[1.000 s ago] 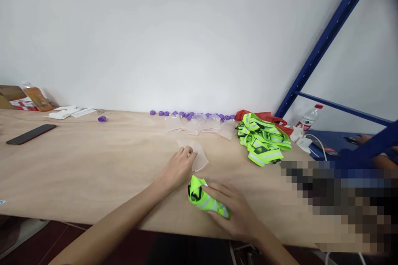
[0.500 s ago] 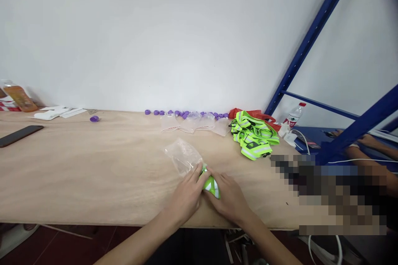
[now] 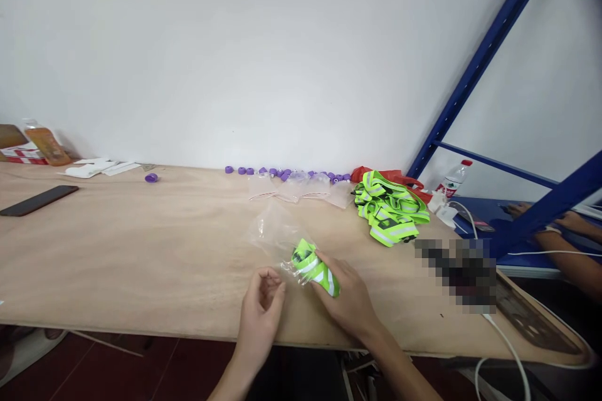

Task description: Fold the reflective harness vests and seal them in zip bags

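Note:
My right hand (image 3: 345, 291) grips a rolled neon-green reflective strap (image 3: 313, 264) and holds its end inside the mouth of a clear plastic bag (image 3: 273, 232) that lies on the wooden table (image 3: 141, 244). My left hand (image 3: 261, 307) is at the bag's near edge, fingers curled, pinching the bag's opening. A heap of the same green straps (image 3: 390, 210) lies to the right, near the wall.
Several clear bags (image 3: 296, 188) and purple caps (image 3: 282, 172) line the wall. A black phone (image 3: 37, 199) and an orange bottle (image 3: 44, 141) are far left. A blue rack (image 3: 493, 56), a water bottle (image 3: 454, 178) and another person's hands (image 3: 559, 225) are at the right.
My left hand took the clear bag from the table and drew it nearer; my right hand brought the rolled strap up and pushed its end into the bag's mouth.

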A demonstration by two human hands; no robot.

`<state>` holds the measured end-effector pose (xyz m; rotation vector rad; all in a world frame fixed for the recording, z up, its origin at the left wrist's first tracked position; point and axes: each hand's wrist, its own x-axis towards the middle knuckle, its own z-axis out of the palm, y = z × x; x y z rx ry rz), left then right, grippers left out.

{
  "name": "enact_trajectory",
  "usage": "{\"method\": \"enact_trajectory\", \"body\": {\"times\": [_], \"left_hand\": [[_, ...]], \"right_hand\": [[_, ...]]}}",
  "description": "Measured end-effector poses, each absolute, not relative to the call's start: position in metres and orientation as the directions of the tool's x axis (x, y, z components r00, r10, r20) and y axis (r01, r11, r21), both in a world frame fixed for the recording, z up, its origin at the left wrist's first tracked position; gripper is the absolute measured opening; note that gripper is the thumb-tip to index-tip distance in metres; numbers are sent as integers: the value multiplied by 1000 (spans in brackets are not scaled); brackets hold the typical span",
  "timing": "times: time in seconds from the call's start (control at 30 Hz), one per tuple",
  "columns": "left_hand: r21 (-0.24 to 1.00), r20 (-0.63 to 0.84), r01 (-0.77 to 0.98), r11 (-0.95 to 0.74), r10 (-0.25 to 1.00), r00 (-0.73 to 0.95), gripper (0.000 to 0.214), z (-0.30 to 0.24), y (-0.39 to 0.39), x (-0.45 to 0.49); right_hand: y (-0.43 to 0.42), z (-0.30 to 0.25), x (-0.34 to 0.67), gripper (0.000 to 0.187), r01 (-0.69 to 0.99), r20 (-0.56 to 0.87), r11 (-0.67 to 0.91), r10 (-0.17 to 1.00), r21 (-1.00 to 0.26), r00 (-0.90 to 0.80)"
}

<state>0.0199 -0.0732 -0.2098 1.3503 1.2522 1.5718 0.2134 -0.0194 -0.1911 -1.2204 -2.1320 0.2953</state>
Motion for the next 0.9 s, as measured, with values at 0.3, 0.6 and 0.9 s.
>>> {"method": "enact_trajectory", "body": {"times": [0.3,0.6,0.9], "left_hand": [[909,20,-398,-123,967,-254,59,-190,-51,44],[910,-40,-414,-29,986,-159,53,-190,-47,53],[878,-115,-474,66,991,-74,57,-207,-45,64]], "right_hand": [[-34,-190,192,52,613,613,672,704,-415,-357],[-36,-194,190,58,607,702,703,640,-370,-312],[-33,-191,185,51,649,788,708,554,-278,-267]]}}
